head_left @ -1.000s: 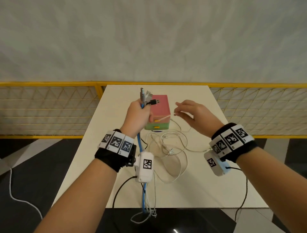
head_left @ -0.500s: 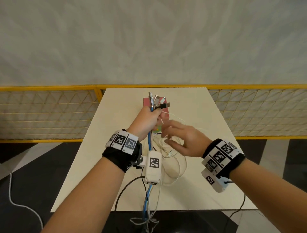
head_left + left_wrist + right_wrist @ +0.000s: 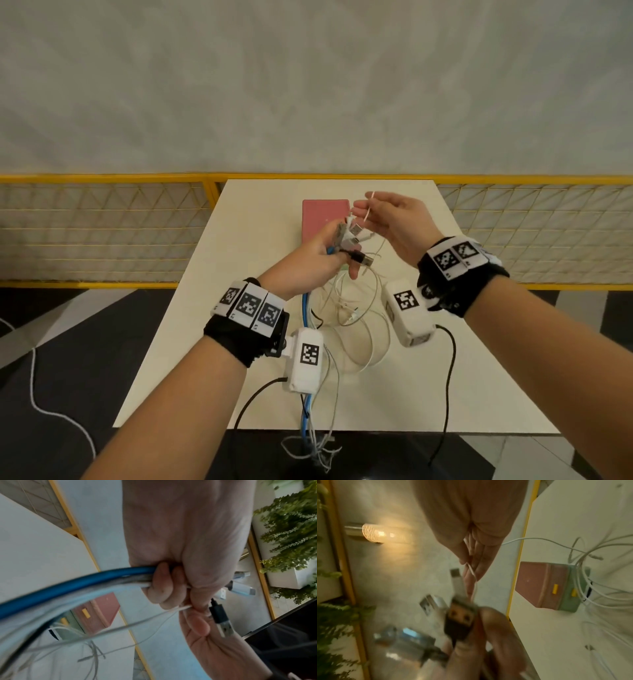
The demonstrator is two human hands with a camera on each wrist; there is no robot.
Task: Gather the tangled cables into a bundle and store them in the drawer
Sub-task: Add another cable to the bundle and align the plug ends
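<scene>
My left hand (image 3: 329, 251) grips a bundle of cable ends above the table; several plugs (image 3: 351, 238) stick out of the fist. The left wrist view shows that hand (image 3: 171, 588) curled round a blue cable (image 3: 72, 585) and grey and white ones, with a black USB plug (image 3: 221, 619) past the thumb. My right hand (image 3: 371, 212) pinches the end of a thin white cable (image 3: 367, 214) next to the plugs. Loose white cable loops (image 3: 356, 318) lie on the table. Behind the hands stands the small drawer box (image 3: 323, 217), pink on top, green below, drawers closed (image 3: 547, 586).
The blue cable (image 3: 306, 411) and others hang over the front edge of the white table (image 3: 462, 359). A yellow mesh fence (image 3: 102, 233) runs behind the table. Black leads trail from both wrist cameras. A white cord (image 3: 51, 411) lies on the dark floor at left.
My right hand reached down to the loops beneath the left fist, then rose with a thin white cable end to beside the plugs. The left hand kept its grip and shifted slightly right.
</scene>
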